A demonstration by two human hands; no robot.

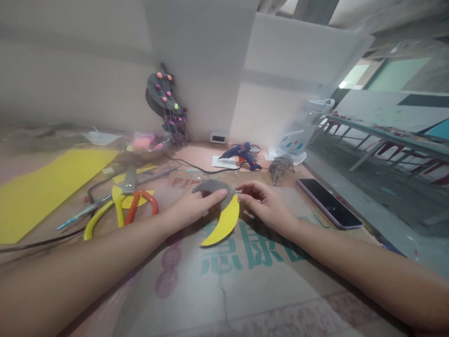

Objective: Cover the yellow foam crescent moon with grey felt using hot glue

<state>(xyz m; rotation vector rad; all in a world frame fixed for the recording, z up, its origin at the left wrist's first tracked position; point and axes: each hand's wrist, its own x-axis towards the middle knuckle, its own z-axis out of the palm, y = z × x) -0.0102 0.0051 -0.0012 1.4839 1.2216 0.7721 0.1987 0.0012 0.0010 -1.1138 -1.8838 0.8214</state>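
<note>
Over the middle of the cardboard, my left hand holds a grey crescent piece, thumb lying on top and the fingers hidden underneath. A yellow crescent piece meets the grey one near its right end, and its pointed tip hangs down to the left. My right hand has its thumb and forefinger closed at the right end where the two pieces meet. Whether something small sits between those fingertips cannot be made out.
Scissors with orange and yellow handles and a yellow sheet lie left. Behind are a blue glue gun, grey yarn and a grey crescent decoration with beads. A phone and bottle are right.
</note>
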